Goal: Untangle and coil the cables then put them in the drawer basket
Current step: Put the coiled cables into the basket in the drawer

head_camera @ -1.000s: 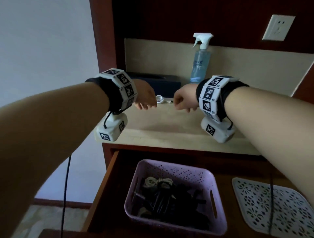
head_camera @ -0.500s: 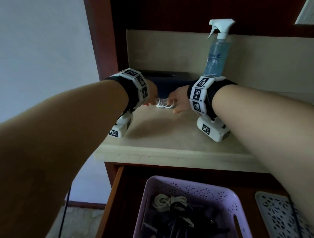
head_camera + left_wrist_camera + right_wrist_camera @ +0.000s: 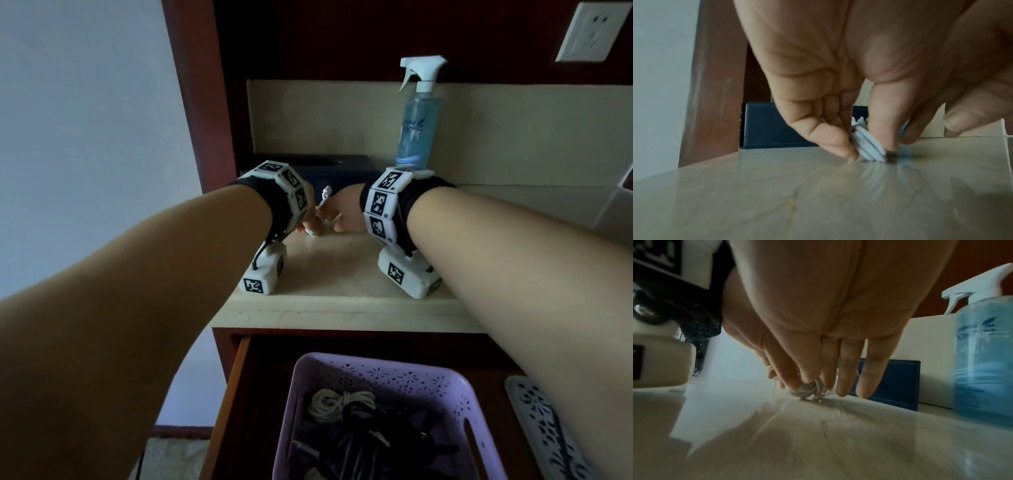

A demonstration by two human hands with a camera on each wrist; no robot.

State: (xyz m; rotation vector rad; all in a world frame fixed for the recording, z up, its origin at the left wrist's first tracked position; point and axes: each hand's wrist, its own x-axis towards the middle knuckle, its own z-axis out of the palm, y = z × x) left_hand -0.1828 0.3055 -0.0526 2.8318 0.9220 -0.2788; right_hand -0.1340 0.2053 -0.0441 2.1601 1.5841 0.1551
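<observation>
Head view: a dark red wooden cabinet (image 3: 191, 102) is seen with a beige stone counter (image 3: 342, 284) set in its niche, and an open drawer (image 3: 239, 394) is seen below the counter edge. A lilac perforated basket (image 3: 455, 401) stands in the drawer, and coiled cables (image 3: 342, 402), one cream and several black, are held in it. A white perforated lid (image 3: 544, 428) lies to the right of the basket. A blue spray bottle (image 3: 418, 120) stands upright at the counter's back wall, and a dark blue box (image 3: 346, 171) is placed just left of it. A wall socket (image 3: 591, 32) is mounted at the upper right.

Both hands are lowered to the counter in front of the box, close together. A small coiled white cable (image 3: 869, 146) is stood on edge against the counter and is pinched between the thumb and fingers of the left hand (image 3: 838, 81). In the right wrist view the same coil (image 3: 809, 389) is gripped from the other side by the thumb and forefinger of the right hand (image 3: 818, 313), while its remaining fingers are held straight, pointing downward. One cable end (image 3: 326, 193) is seen sticking up between the hands.
</observation>
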